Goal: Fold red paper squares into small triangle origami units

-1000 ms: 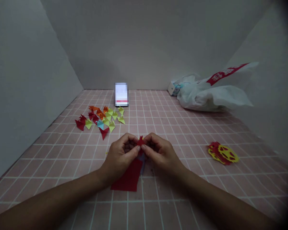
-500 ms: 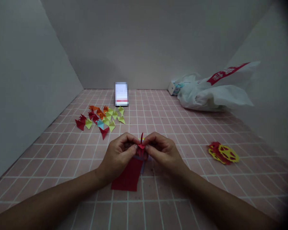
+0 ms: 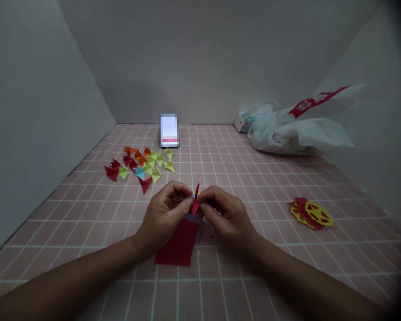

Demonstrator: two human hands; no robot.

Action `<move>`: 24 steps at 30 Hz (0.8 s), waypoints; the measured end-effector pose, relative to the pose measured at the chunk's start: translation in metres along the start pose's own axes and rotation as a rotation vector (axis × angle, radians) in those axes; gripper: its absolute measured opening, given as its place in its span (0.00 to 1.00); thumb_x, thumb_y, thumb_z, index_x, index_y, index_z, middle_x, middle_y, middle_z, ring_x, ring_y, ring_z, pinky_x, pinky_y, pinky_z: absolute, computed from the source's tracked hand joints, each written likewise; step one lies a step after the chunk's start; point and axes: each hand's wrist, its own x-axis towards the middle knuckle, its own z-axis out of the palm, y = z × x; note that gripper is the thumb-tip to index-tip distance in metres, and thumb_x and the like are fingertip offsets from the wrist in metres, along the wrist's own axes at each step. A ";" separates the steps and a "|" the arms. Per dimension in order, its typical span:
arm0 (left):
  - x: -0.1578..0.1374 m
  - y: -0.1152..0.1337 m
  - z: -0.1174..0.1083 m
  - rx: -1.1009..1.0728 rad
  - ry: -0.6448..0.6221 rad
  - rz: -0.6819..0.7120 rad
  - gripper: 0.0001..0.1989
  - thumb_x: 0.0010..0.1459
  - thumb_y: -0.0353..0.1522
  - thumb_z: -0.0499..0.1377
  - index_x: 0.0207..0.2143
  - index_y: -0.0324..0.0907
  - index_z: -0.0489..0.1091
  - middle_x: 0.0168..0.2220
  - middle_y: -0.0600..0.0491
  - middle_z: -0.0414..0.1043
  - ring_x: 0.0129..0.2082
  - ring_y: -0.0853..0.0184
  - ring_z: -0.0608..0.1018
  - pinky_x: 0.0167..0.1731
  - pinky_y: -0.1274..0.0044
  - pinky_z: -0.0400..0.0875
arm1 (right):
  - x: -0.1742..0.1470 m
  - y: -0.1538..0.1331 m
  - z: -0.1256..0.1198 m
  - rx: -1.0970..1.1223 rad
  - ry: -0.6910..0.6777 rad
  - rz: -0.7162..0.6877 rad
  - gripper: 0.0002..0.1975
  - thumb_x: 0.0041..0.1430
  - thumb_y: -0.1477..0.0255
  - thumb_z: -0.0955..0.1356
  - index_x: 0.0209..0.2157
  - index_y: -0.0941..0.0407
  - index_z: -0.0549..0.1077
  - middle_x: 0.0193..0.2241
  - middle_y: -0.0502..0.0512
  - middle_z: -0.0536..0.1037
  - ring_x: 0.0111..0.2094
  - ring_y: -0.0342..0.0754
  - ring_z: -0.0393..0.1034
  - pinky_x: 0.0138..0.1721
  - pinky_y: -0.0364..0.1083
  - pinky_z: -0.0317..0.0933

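Observation:
Between my two hands is a small folded red paper piece [image 3: 195,207], with a thin point sticking up from it. My left hand [image 3: 165,211] pinches its left side between thumb and forefinger. On the other side, my right hand [image 3: 225,211] has its thumb and fingertips closed on the right edge. Under and in front of my left hand lies a flat sheet of red paper [image 3: 178,245], partly covered by the hand. Bits of lilac and yellow paper show behind the fingers; their full shape is hidden.
Several small folded paper cranes [image 3: 140,165] in red, orange, yellow and blue lie at left. A lit phone [image 3: 169,130] stands behind them. A white plastic bag [image 3: 287,133] and a patterned box [image 3: 242,123] are at back right. Red and yellow paper cutouts [image 3: 312,214] lie at right.
The red folded piece has turned and tilted in my fingers, its lower flaps now looking narrower. My left hand has risen slightly. Things on the table stay put.

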 end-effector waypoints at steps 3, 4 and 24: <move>-0.002 -0.001 0.000 0.089 0.029 0.075 0.03 0.56 0.28 0.61 0.34 0.42 0.68 0.31 0.55 0.71 0.30 0.71 0.75 0.32 0.79 0.72 | 0.001 0.000 0.000 0.193 0.006 0.141 0.02 0.64 0.72 0.65 0.39 0.54 0.69 0.30 0.51 0.71 0.30 0.44 0.68 0.31 0.45 0.63; -0.003 -0.001 -0.001 0.133 0.032 0.107 0.04 0.57 0.27 0.60 0.35 0.42 0.68 0.32 0.55 0.71 0.31 0.71 0.75 0.33 0.79 0.72 | 0.001 0.000 0.000 0.235 -0.001 0.172 0.04 0.65 0.70 0.64 0.38 0.55 0.69 0.30 0.50 0.71 0.29 0.44 0.67 0.30 0.44 0.63; -0.002 -0.003 -0.001 0.173 -0.050 0.001 0.03 0.57 0.31 0.61 0.32 0.40 0.71 0.29 0.55 0.74 0.29 0.70 0.76 0.30 0.79 0.71 | 0.003 0.003 0.002 0.130 0.040 0.177 0.04 0.62 0.72 0.66 0.32 0.55 0.69 0.27 0.50 0.71 0.25 0.43 0.67 0.28 0.44 0.62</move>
